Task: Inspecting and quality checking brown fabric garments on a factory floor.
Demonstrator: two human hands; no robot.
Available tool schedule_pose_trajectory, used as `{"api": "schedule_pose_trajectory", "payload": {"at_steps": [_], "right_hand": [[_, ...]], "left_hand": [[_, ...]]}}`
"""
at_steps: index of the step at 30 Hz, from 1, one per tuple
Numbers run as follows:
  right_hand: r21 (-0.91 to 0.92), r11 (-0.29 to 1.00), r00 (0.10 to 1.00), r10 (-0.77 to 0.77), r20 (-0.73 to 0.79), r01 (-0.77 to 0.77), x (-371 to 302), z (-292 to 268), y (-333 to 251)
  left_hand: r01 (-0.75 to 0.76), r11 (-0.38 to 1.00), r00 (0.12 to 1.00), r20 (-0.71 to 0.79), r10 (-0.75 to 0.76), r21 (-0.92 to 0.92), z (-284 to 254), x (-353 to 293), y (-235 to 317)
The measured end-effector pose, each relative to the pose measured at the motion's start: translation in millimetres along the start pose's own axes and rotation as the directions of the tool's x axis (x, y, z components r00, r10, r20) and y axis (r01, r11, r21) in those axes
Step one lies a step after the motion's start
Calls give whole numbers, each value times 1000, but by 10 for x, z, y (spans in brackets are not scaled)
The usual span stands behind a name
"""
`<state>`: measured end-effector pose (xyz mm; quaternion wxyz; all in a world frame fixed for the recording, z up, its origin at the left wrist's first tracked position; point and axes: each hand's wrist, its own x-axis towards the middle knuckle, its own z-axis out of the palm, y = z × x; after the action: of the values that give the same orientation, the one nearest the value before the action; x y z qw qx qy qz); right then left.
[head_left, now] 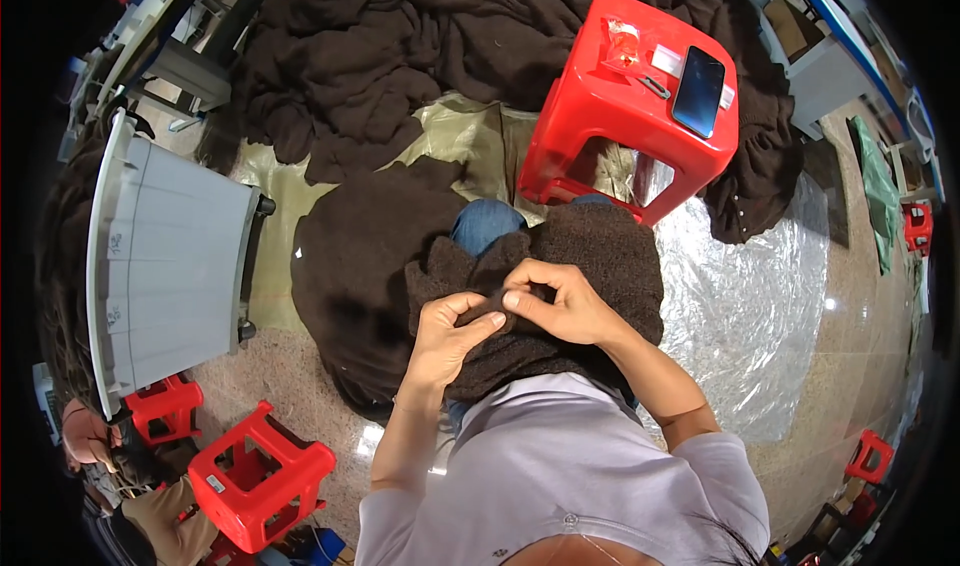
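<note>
A dark brown knitted garment (590,256) lies bunched over my lap, with blue jeans showing at the knee. My left hand (452,331) is closed, thumb and forefinger pinching a fold of the knit. Close beside it, my right hand (560,301) pinches the same bit of fabric, thumb against fingers. The fingertips of both hands nearly meet. Whether anything small sits between them is hidden. More brown knit (370,236) spreads from my lap to the left and down toward the floor.
Ahead to the right stands a red plastic stool (640,116) bearing a phone (698,93), small thread snips (655,87) and a small packet (622,44). A heap of brown knits (400,36) lies beyond. A grey wheeled bin (180,256) is at left; another red stool (262,476) stands behind left.
</note>
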<state>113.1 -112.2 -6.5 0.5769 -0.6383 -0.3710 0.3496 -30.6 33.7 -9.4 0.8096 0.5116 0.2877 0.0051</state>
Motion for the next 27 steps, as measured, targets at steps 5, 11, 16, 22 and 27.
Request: {"api": "schedule_pose_trajectory", "payload": {"at_steps": [5, 11, 16, 22, 27], "right_hand": [[-22, 992, 992, 120, -44, -121, -44, 21, 72], [21, 996, 985, 88, -147, -86, -16, 74, 156], [-34, 998, 988, 47, -146, -53, -43, 97, 178], [-68, 996, 971, 38, -238, -56, -36, 98, 171], [-6, 993, 991, 119, 64, -119, -45, 50, 152]], "left_hand": [[-4, 988, 999, 50, -4, 155, 31, 27, -11], [0, 996, 1000, -1, 0, -87, 73, 45, -16], [-20, 993, 999, -51, 15, -113, 53, 82, -100], [-15, 989, 1000, -25, 11, -147, -50, 113, -121], [1, 988, 999, -34, -7, -156, -79, 109, -85]]}}
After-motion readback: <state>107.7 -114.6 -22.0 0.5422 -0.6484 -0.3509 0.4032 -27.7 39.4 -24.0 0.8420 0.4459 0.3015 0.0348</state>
